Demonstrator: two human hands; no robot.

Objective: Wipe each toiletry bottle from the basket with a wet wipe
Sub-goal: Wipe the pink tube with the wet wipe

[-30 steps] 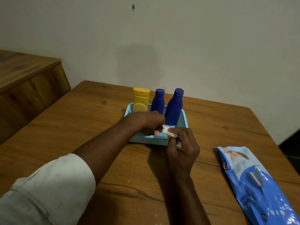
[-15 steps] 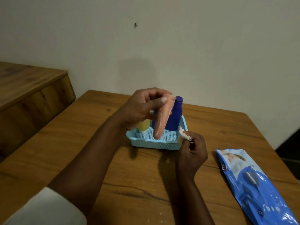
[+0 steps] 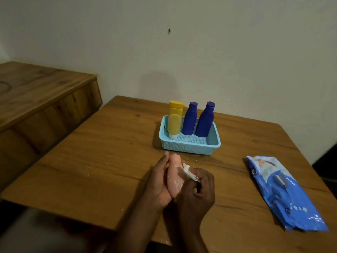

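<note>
the basket (image 3: pixel 189 148) near the table's (image 3: pixel 109 152) far edge holds a yellow tube (image 3: pixel 174 123) and two blue bottles (image 3: pixel 189 119). left hand (image 3: pixel 158 181) fingers clasp a peach bottle (image 3: pixel 174 176); right hand (image 3: pixel 197 190) fingers pinch a wipe (image 3: pixel 189 172) against it.

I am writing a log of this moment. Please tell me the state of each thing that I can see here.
Peach tube: out of the basket, held in the left hand.
Wet wipe: crumpled, pressed on the tube by the right hand.
Yellow tubes: in the basket.
Two blue bottles: upright, capped, in the basket.
Wipes pack: flat on the table.

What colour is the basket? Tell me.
Light blue; the basket shows only in the head view.
</note>
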